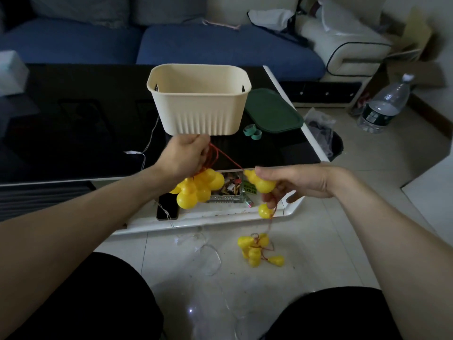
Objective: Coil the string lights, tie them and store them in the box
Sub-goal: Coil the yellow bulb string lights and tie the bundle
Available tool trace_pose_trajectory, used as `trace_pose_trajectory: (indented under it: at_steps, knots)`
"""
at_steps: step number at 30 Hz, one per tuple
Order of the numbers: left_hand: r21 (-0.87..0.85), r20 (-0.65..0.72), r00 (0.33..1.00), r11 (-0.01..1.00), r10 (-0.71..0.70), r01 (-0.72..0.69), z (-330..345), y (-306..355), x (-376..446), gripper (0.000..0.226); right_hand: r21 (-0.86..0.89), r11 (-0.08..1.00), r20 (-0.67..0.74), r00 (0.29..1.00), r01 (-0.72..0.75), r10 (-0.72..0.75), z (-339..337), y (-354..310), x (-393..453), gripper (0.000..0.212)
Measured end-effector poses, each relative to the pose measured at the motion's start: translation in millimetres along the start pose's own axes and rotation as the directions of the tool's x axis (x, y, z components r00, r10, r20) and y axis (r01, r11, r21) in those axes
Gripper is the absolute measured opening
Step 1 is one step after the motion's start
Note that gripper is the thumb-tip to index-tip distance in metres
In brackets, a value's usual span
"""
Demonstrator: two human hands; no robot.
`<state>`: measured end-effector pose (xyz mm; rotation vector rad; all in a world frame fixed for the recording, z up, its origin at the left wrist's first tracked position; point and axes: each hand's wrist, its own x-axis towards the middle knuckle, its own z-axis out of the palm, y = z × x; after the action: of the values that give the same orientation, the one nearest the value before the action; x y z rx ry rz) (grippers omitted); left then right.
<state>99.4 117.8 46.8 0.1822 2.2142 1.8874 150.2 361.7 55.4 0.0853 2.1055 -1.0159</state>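
Both hands grip string lights [196, 187].
Left hand [183, 155] clutches red cord; right hand [294, 181] pinches one bulb; box [198, 99] on table [73, 119].

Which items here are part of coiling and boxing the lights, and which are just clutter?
Job: string lights gripped by left hand, fed by right hand; beige box; green lid; green ties.
Lying about: water bottle; phone; white wire.

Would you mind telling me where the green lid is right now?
In the head view, the green lid lies flat on the dark table, right of the cream box, with green bands by its near edge.
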Motion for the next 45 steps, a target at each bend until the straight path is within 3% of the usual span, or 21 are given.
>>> trace_pose_trajectory:
  at_steps: [4, 6, 9, 12, 16, 19, 22, 26, 30, 35, 37, 40, 45]
  knots:
    - [-0.069, -0.196, 0.981, 0.997, 0.017, -0.031, -6, 2, 3, 0.046, -0.244, 0.962, -0.013, 0.993, -0.120, 0.120, 0, 9, -1, 0.030]
    - [-0.084, -0.250, 0.968, 0.996, 0.018, -0.040, -6, 1, 2, 0.047, -0.227, 0.964, -0.101, 0.988, -0.137, 0.116, 1, 14, 1, 0.008]
    - [-0.092, -0.217, 0.976, 0.996, -0.003, -0.018, -6, 0, 2, 0.045, -0.182, 0.975, -0.308, 0.949, -0.123, 0.062, -5, 16, 0, 0.021]
    - [-0.065, -0.145, 0.989, 0.998, -0.006, -0.003, -8, -2, 1, 0.046, -0.208, 0.976, -0.510, 0.858, -0.060, -0.056, -12, 19, -4, 0.028]
    - [0.033, 0.008, 1.000, 0.999, -0.011, 0.011, -5, -3, -2, 0.045, 0.054, 0.962, -0.731, 0.667, 0.269, -0.146, -15, 21, -5, 0.023]
    - [0.121, 0.107, 0.994, 0.993, -0.018, 0.005, -1, -5, -5, 0.041, 0.085, 0.910, -0.807, 0.564, 0.405, -0.175, -17, 17, -9, 0.022]
    - [0.193, 0.182, 0.983, 0.981, -0.035, -0.001, 4, -6, -7, 0.042, 0.136, 0.882, -0.747, 0.631, 0.451, -0.207, -14, 13, -14, 0.019]
    - [0.269, 0.259, 0.964, 0.963, -0.056, -0.016, 7, -7, -10, 0.047, 0.054, 0.945, -0.579, 0.782, 0.321, -0.232, 0, 2, -18, 0.025]
    - [0.240, 0.326, 0.942, 0.971, -0.080, -0.001, 8, -8, -11, 0.051, -0.007, 0.966, -0.412, 0.879, 0.259, -0.239, 16, -4, -11, 0.034]
    - [0.137, 0.345, 0.922, 0.981, -0.178, 0.138, 12, -10, -10, 0.047, -0.081, 0.956, -0.361, 0.886, 0.283, -0.292, 31, -12, 5, 0.051]
    - [0.092, 0.400, 0.889, 0.975, -0.222, 0.203, 13, -9, -11, 0.045, -0.123, 0.946, -0.366, 0.872, 0.299, -0.324, 32, -15, 8, 0.047]
    - [0.111, 0.481, 0.850, 0.977, -0.212, 0.181, 10, -8, -14, 0.036, -0.204, 0.937, -0.344, 0.876, 0.283, -0.339, 32, -20, 7, 0.030]
    - [0.359, 0.290, 0.936, 0.929, -0.198, 0.085, 6, -8, -11, 0.032, -0.315, 0.940, -0.378, 0.892, 0.130, -0.249, 22, -19, 2, 0.017]
